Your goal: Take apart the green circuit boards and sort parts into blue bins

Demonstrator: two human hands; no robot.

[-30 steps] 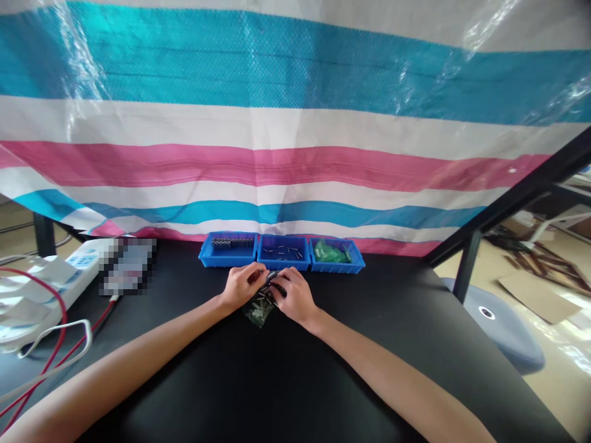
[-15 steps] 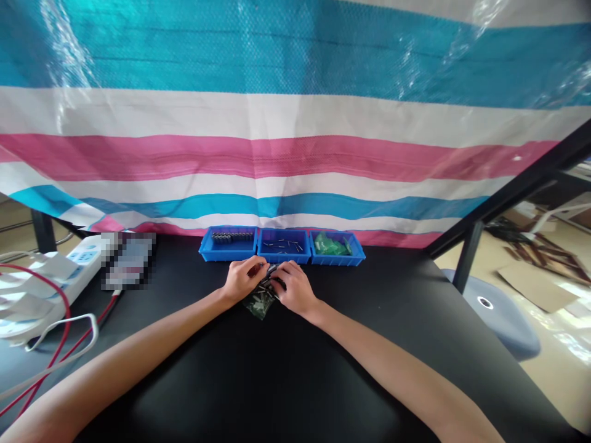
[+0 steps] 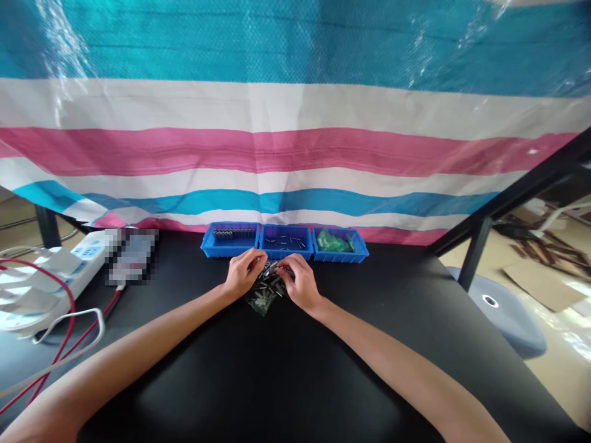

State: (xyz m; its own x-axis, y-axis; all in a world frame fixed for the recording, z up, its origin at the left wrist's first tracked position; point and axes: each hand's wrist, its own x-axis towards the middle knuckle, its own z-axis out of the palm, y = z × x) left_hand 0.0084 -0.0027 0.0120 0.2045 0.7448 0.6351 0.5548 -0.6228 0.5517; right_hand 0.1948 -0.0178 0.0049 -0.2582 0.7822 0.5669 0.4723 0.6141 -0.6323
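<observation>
A loose pile of small metal pin-like parts [image 3: 266, 291] lies on the black table, partly on a clear greenish plastic bag [image 3: 261, 303]. At the pile's left side my left hand [image 3: 242, 273] is closed, thumb and fingers together; whatever it holds is hidden. My right hand [image 3: 300, 281] bends over the right side, its thumb and fingertips pinched at a small silvery metal part. Just beyond the hands is the middle blue bin [image 3: 286, 253], with a few thin metal pieces inside.
Beside it are a left blue bin [image 3: 231, 249] with short dark cylinders in rows and a right blue bin [image 3: 341, 255] holding green plastic bags. A power strip [image 3: 87, 252] with cables and a blurred-out device [image 3: 133, 255] lie left. A striped tarp [image 3: 295, 154] hangs behind.
My right hand's fingers have drawn slightly back to the right, showing more of the metal pile. My left hand stays beside it. The whole view has shifted slightly.
</observation>
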